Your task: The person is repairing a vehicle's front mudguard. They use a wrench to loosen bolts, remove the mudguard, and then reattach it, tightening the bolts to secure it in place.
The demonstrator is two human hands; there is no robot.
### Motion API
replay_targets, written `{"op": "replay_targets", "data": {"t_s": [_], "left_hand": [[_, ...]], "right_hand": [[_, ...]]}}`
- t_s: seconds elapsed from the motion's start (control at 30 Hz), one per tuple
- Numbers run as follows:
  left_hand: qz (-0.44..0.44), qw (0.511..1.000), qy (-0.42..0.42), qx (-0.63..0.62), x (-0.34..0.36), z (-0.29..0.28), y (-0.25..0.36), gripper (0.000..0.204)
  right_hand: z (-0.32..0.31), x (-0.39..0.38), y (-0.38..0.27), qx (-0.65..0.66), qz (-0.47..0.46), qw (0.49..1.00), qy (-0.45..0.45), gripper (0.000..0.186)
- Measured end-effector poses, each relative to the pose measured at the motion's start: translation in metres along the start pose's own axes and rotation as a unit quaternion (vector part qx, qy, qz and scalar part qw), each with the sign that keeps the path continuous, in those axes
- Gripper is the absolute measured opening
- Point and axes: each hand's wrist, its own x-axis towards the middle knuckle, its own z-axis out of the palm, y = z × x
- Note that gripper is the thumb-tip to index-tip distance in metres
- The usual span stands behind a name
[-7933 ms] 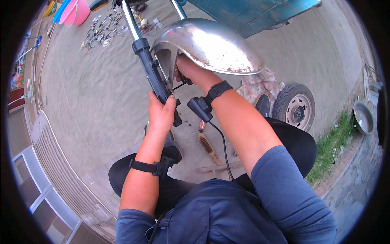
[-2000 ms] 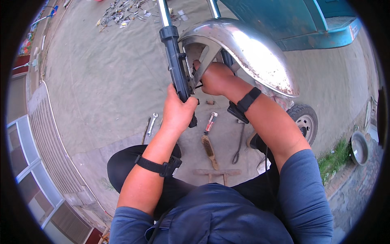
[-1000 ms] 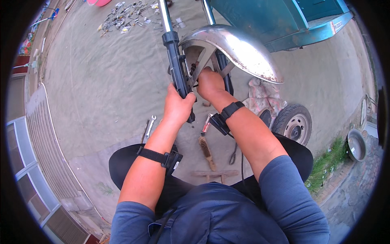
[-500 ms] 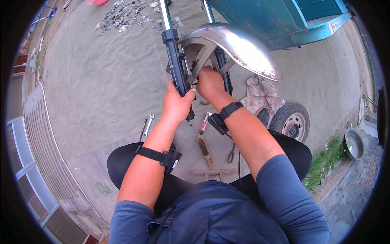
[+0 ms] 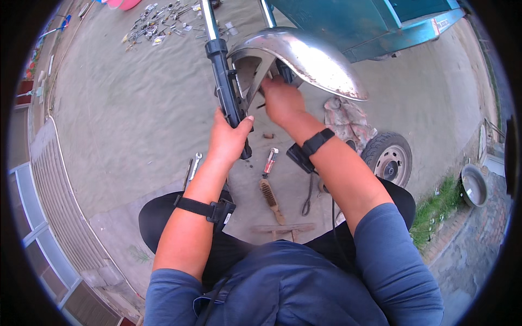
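Note:
My left hand [image 5: 228, 138] is closed round the lower part of a black fork leg [image 5: 225, 87] with a chrome upper tube [image 5: 209, 19]. A chrome mudguard [image 5: 304, 54], speckled with rust, arches beside it, its metal bracket [image 5: 260, 76] running down toward that leg. Beneath the mudguard, my right hand [image 5: 280, 100] is closed at the bracket. A thin dark piece pokes out below my fingers, but what they grip is hidden. The second fork leg [image 5: 284, 70] shows behind that hand.
On the grey ground lie scattered metal parts [image 5: 163, 22], a wrench [image 5: 196, 165], a wire brush [image 5: 271, 201], a red-handled tool [image 5: 271, 162], a crumpled cloth [image 5: 348, 122], a wheel [image 5: 387, 160] and a metal basin [image 5: 473, 187]. A teal metal body [image 5: 370, 27] stands behind, near pink bucket [image 5: 122, 4].
Both hands stay at the fork. My right hand has shifted and turned slightly under the mudguard, and the fork and mudguard sit a little further left than a moment ago.

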Motion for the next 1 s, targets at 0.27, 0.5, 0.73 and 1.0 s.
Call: {"op": "replay_targets", "data": {"t_s": [0.27, 0.5, 0.73, 1.0], "left_hand": [[0.148, 0.979, 0.102, 0.096, -0.020, -0.007, 0.026, 0.068], [0.291, 0.929, -0.203, 0.103, -0.095, -0.001, 0.076, 0.068], [0.274, 0.914, -0.251, 0.166, -0.114, 0.004, 0.077, 0.068], [0.226, 0.928, -0.247, 0.163, -0.119, -0.002, 0.068, 0.036]], "right_hand": [[-0.020, -0.060, 0.035, 0.246, 0.039, 0.963, -0.106, 0.061], [-0.127, -0.127, 0.035, 0.489, 0.129, 0.777, -0.375, 0.057], [-0.146, -0.149, 0.018, 0.441, 0.062, 0.817, -0.366, 0.052], [-0.174, -0.118, 0.039, 0.124, -0.203, 0.902, 0.359, 0.032]]}}
